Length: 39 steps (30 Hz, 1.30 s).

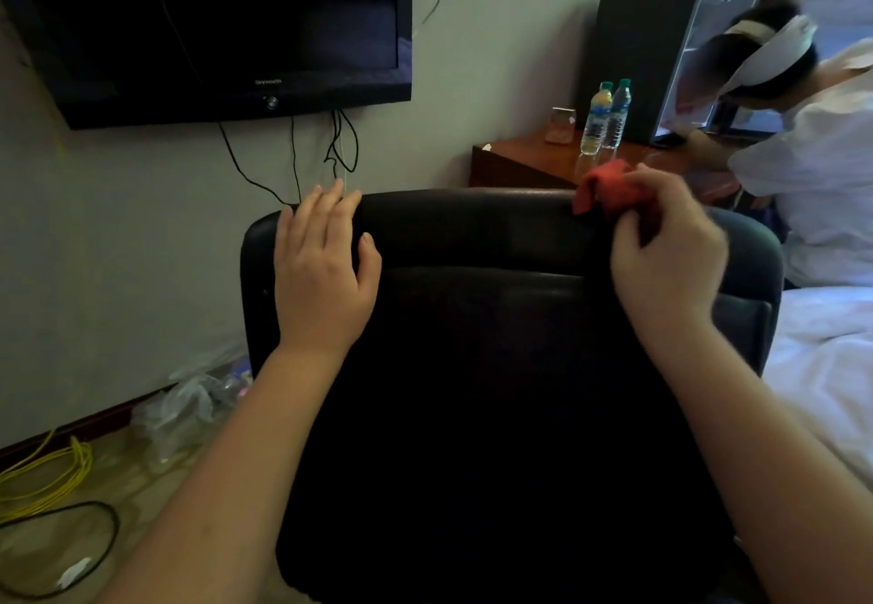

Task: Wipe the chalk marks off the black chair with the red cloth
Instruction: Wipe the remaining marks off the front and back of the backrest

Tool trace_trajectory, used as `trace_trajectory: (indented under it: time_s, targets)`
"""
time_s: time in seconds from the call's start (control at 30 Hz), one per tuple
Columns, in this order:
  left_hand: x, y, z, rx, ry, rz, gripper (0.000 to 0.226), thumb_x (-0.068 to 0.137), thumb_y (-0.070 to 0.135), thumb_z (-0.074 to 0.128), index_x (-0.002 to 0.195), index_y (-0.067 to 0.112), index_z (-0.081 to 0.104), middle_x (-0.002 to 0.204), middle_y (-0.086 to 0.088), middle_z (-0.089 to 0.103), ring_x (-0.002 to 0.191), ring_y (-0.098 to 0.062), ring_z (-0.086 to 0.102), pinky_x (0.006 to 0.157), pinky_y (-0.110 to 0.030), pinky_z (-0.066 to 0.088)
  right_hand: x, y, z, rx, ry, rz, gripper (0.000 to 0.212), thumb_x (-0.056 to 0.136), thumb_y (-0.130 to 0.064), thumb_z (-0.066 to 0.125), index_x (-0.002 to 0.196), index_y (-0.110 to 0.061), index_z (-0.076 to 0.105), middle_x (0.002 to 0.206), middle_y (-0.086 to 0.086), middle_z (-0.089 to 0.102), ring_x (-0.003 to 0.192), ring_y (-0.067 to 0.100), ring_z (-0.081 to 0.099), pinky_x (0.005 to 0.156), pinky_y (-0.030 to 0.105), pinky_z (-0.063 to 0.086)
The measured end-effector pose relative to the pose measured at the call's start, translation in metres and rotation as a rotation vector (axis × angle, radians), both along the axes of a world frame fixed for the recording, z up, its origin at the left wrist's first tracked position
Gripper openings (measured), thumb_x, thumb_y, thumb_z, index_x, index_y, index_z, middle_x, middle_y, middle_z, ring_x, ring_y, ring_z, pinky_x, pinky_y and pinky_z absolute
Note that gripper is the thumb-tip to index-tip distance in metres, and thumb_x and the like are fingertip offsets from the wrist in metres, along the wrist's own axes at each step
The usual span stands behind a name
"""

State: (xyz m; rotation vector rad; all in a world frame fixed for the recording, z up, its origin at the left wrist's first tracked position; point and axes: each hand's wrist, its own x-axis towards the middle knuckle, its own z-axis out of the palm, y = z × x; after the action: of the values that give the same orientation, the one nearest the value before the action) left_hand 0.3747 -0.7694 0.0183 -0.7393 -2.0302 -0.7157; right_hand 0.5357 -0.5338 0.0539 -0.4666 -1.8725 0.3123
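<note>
My right hand [666,244] has its fingers curled round the red cloth [609,190], bunched into a wad and held at the top edge of the black chair [472,235], towards its right corner; my left hand [326,268] lies flat and relaxed on the backrest's upper left, holding nothing. I can't make out any chalk marks on the dark upholstery in this dim light, so the main risk, I think, is wiping blind and missing them, or only smearing them because so little of the wadded cloth meets the surface. If I push hard the chair might swing away unless my left hand braces it. Two plastic bottles [604,119] stand together on the wooden desk [519,159] behind, capped, apparently holding clear liquid; a clear bag [189,395] low on my left holds something I can't identify
</note>
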Motion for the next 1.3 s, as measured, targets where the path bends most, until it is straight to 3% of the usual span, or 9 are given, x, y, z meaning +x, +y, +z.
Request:
trace_trajectory:
  time_s: [0.17, 0.23, 0.37, 0.47, 0.7, 0.83, 1.03, 1.13, 1.3]
  targets:
    - [0.0, 0.003, -0.007, 0.051, -0.014, -0.007, 0.044, 0.1, 0.023, 0.038, 0.139, 0.007, 0.052, 0.143, -0.01, 0.053, 0.14, -0.026, 0.04, 0.123, -0.04, 0.016, -0.047, -0.056, -0.007, 0.048, -0.08, 0.111, 0.035, 0.085, -0.004, 0.055, 0.117, -0.012, 0.065, 0.117, 0.006, 0.068, 0.108, 0.024, 0.062, 0.095, 0.029, 0.043]
    - [-0.001, 0.002, -0.006, 0.077, -0.031, -0.027, 0.043, 0.101, 0.022, 0.037, 0.137, 0.007, 0.053, 0.142, -0.009, 0.054, 0.139, -0.024, 0.042, 0.122, -0.037, 0.016, -0.071, -0.084, 0.004, 0.096, -0.158, 0.173, 0.033, 0.085, -0.006, 0.057, 0.117, -0.009, 0.065, 0.117, 0.01, 0.067, 0.11, 0.029, 0.061, 0.099, 0.037, 0.044]
    - [0.001, -0.006, 0.006, 0.188, -0.12, -0.145, 0.036, 0.1, 0.013, 0.04, 0.131, 0.008, 0.058, 0.135, -0.007, 0.06, 0.13, -0.023, 0.05, 0.116, -0.042, 0.032, -0.097, -0.119, 0.013, 0.248, -0.293, 0.276, 0.031, 0.088, -0.025, 0.062, 0.117, -0.012, 0.063, 0.113, 0.01, 0.065, 0.108, 0.029, 0.059, 0.096, 0.04, 0.044]
    - [0.006, -0.019, 0.019, 0.125, -0.157, -0.198, 0.03, 0.101, 0.011, 0.045, 0.127, 0.009, 0.06, 0.135, -0.004, 0.06, 0.127, -0.018, 0.051, 0.108, -0.026, 0.035, -0.084, -0.097, 0.015, 0.319, -0.293, 0.262, 0.027, 0.09, -0.03, 0.061, 0.113, -0.014, 0.063, 0.108, 0.008, 0.064, 0.1, 0.029, 0.059, 0.089, 0.038, 0.045]
    - [-0.006, -0.061, 0.024, 0.083, -0.185, 0.002, 0.031, 0.102, 0.016, 0.045, 0.131, 0.008, 0.056, 0.141, -0.008, 0.054, 0.133, -0.024, 0.046, 0.108, -0.034, 0.035, -0.054, -0.066, 0.013, 0.062, -0.291, 0.155, 0.03, 0.099, -0.028, 0.055, 0.125, -0.014, 0.059, 0.125, 0.007, 0.061, 0.118, 0.027, 0.053, 0.104, 0.042, 0.042]
    - [-0.008, -0.079, 0.024, 0.142, -0.186, 0.06, 0.031, 0.103, 0.016, 0.044, 0.13, 0.009, 0.056, 0.14, -0.007, 0.054, 0.132, -0.022, 0.046, 0.105, -0.025, 0.031, -0.104, -0.136, 0.008, 0.212, -0.275, 0.268, 0.021, 0.089, -0.022, 0.062, 0.104, -0.008, 0.064, 0.102, 0.015, 0.066, 0.095, 0.035, 0.059, 0.088, 0.043, 0.045]
    - [-0.011, -0.099, 0.032, 0.165, -0.14, 0.108, 0.03, 0.102, 0.011, 0.043, 0.128, 0.006, 0.058, 0.135, -0.01, 0.058, 0.127, -0.026, 0.05, 0.101, -0.03, 0.036, -0.16, -0.207, -0.008, 0.407, -0.265, 0.492, 0.019, 0.088, -0.018, 0.067, 0.104, -0.008, 0.067, 0.1, 0.011, 0.067, 0.099, 0.033, 0.06, 0.1, 0.045, 0.04]
    - [-0.008, -0.101, 0.032, 0.188, -0.16, 0.11, 0.03, 0.102, 0.012, 0.043, 0.128, 0.006, 0.058, 0.133, -0.011, 0.058, 0.124, -0.029, 0.052, 0.101, -0.033, 0.038, -0.143, -0.186, -0.009, 0.442, -0.274, 0.572, 0.026, 0.084, -0.012, 0.071, 0.109, -0.009, 0.069, 0.116, 0.009, 0.068, 0.115, 0.03, 0.058, 0.107, 0.042, 0.038]
    - [-0.005, -0.082, 0.022, 0.138, -0.136, 0.055, 0.029, 0.102, 0.012, 0.043, 0.126, 0.006, 0.058, 0.131, -0.01, 0.06, 0.125, -0.024, 0.052, 0.101, -0.025, 0.034, -0.066, -0.106, -0.035, 0.219, -0.188, 0.467, 0.036, 0.09, -0.008, 0.066, 0.126, -0.008, 0.065, 0.14, 0.01, 0.056, 0.138, 0.027, 0.043, 0.116, 0.048, 0.034]
